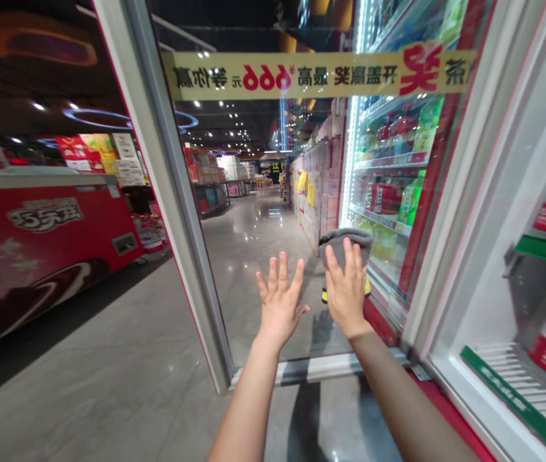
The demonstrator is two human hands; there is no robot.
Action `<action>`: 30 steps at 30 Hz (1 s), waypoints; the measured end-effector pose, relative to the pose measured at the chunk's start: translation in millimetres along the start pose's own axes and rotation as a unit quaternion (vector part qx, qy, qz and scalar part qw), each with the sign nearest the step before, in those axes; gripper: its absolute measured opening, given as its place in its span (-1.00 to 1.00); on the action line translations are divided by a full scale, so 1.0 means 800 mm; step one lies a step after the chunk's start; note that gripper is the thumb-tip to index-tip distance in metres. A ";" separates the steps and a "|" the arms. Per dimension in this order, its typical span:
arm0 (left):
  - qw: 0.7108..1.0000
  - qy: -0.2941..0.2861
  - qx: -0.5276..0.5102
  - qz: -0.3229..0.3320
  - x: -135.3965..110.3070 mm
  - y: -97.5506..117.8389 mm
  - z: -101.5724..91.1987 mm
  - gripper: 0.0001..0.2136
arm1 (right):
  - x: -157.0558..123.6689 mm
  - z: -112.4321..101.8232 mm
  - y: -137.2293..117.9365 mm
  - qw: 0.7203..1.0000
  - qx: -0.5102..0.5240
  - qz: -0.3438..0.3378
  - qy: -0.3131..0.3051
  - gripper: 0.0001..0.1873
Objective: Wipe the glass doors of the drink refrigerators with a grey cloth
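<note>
At lower centre, the left hand (280, 309) spreads before a glass cooler door (263, 228) and the right hand (348, 292) lies flat over a gray cloth (358, 236), a red chest freezer (61, 250) at left.

Your arms (248, 404) reach forward; left hand (280, 305) splayed, right hand (346, 292) flat, fingers (348, 255) closer together.

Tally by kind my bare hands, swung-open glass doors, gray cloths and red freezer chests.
Left hand and right hand: 2
Swung-open glass door: 1
Gray cloth: 1
Red freezer chest: 1
Total: 5
</note>
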State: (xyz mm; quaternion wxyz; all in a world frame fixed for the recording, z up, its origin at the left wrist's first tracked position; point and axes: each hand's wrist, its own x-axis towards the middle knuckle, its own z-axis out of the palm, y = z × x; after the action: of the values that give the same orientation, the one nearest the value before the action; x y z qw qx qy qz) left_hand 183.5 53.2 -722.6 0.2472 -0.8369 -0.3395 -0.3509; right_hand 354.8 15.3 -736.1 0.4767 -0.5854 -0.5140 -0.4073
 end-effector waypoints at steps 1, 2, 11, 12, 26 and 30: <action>1.000 -0.006 -0.004 0.001 0.001 -0.002 -0.001 0.18 | -0.002 0.002 -0.011 1.000 -0.004 -0.023 -0.018 -0.18; 1.000 -0.012 -0.010 0.004 0.001 -0.005 -0.004 0.17 | -0.008 0.004 -0.015 0.998 -0.010 -0.048 -0.028 -0.18; 1.000 -0.010 0.009 -0.010 -0.016 -0.044 -0.029 0.15 | -0.016 -0.006 0.018 0.998 -0.057 -0.013 -0.005 -0.08; 0.999 -0.001 0.022 -0.031 -0.019 -0.047 -0.029 0.16 | -0.008 -0.005 0.006 0.998 -0.054 0.007 -0.006 -0.10; 0.998 0.008 0.032 -0.051 -0.029 -0.058 -0.016 0.19 | -0.038 0.005 -0.013 0.986 0.021 -0.167 -0.017 -0.22; 0.998 -0.002 0.021 -0.058 -0.026 -0.060 -0.015 0.17 | -0.015 0.012 -0.085 0.997 0.009 -0.047 -0.065 -0.16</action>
State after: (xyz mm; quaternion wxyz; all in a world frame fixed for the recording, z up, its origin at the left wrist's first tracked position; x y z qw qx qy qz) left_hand 131.6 68.2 -722.4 0.2435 -0.8112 -0.3951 -0.3557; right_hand 286.0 23.0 -740.1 0.4282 -0.5816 -0.5741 -0.3857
